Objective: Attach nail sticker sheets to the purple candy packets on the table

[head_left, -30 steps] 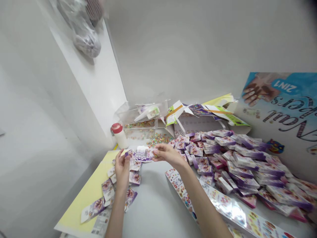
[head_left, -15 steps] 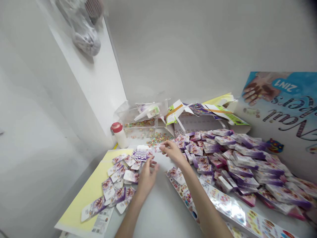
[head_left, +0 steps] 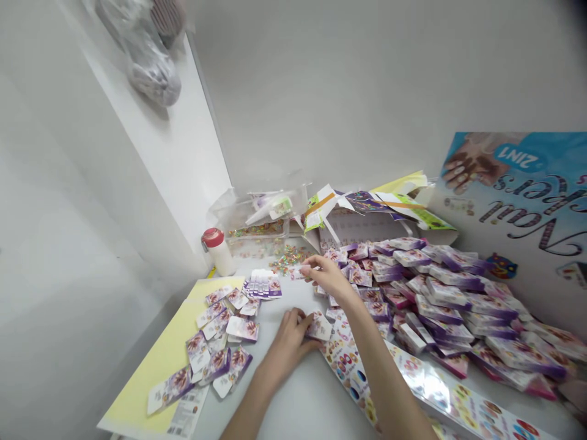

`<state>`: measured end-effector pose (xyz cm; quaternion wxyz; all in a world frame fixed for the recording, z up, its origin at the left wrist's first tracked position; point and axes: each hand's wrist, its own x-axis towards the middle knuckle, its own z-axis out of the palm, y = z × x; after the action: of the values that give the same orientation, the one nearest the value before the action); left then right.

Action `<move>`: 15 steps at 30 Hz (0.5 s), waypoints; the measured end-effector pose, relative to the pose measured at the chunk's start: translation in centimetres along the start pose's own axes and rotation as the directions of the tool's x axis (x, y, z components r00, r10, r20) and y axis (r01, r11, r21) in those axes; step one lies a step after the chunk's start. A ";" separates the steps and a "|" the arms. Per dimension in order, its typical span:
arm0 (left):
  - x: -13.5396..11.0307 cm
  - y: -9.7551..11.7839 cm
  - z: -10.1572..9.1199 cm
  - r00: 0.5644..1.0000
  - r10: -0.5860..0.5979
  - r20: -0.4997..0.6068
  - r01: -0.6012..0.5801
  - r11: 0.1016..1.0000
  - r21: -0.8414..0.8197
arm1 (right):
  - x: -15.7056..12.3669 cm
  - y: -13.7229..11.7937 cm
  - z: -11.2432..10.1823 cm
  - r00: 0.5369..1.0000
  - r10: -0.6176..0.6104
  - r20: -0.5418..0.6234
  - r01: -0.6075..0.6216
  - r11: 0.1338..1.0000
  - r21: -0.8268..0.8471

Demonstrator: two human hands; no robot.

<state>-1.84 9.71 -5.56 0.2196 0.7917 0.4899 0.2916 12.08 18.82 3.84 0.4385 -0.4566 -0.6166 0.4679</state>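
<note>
My left hand (head_left: 290, 343) has its thumb and fingers closed on the edge of a small purple-and-white printed box (head_left: 319, 326), which lies on the end of a sticker sheet (head_left: 348, 360). Farther back, my right hand (head_left: 326, 276) is pinched at the fingertips beside a scatter of tiny coloured pieces (head_left: 290, 256). What lies between those fingertips is too small to make out. Left of my hands, a fanned stack of small purple-and-white cards (head_left: 262, 286) rests on the table.
Several small open-flapped boxes (head_left: 214, 360) lie on yellow paper (head_left: 151, 373) at left. A big heap of small boxes (head_left: 440, 293) covers the right side. Behind stand a red-capped bottle (head_left: 220, 252), a clear plastic tub (head_left: 261, 229) and a nail-sticker poster (head_left: 527, 214).
My left hand has moved right and nearer, and now holds the small box on the sticker sheet. My right hand stays pinched near the coloured pieces. The view has shifted slightly.
</note>
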 end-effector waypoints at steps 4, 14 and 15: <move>0.5 -0.9 -0.7 0.981 -0.126 -0.148 0.102 0.982 -0.160 | -0.3 0.0 -0.2 0.993 0.025 0.116 -0.048 0.979 0.200; 1.1 -1.7 -1.3 0.865 -0.468 -0.180 0.207 0.660 -0.722 | 0.2 2.4 0.6 0.962 0.024 0.271 0.007 0.994 -0.113; 1.2 -1.7 -1.2 0.878 -0.450 -0.164 0.194 0.648 -0.737 | 0.3 2.5 0.7 0.966 0.014 0.259 0.029 0.986 -0.162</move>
<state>-3.36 11.54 -5.43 0.4658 0.4853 0.5063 0.5396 11.69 19.33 1.25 0.3166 -0.4237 -0.7070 0.4695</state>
